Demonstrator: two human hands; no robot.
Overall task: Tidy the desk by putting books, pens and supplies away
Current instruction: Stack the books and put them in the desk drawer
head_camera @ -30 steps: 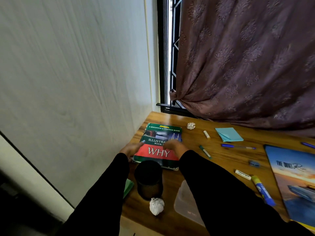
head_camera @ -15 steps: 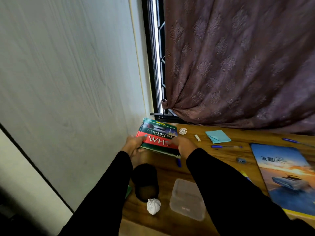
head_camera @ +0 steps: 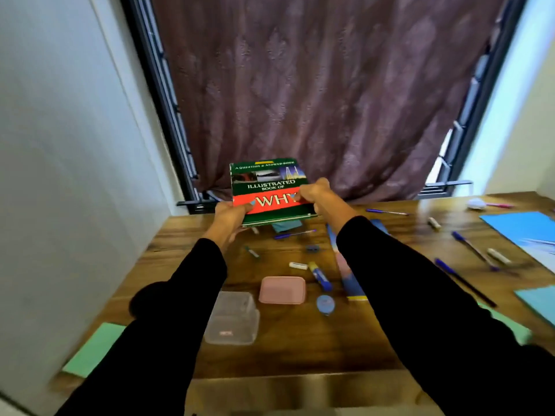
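Progress, judged from the layout: early stage — only the green and red book is in hand, while blue pens, a glue stick, an eraser, a pink case, a clear plastic box and coloured paper sheets lie scattered over the wooden desk. Book is held clear above the far-left part of the desk, cover facing the camera. Left hand grips its lower-left corner, right hand grips its right edge, thumbs on the cover
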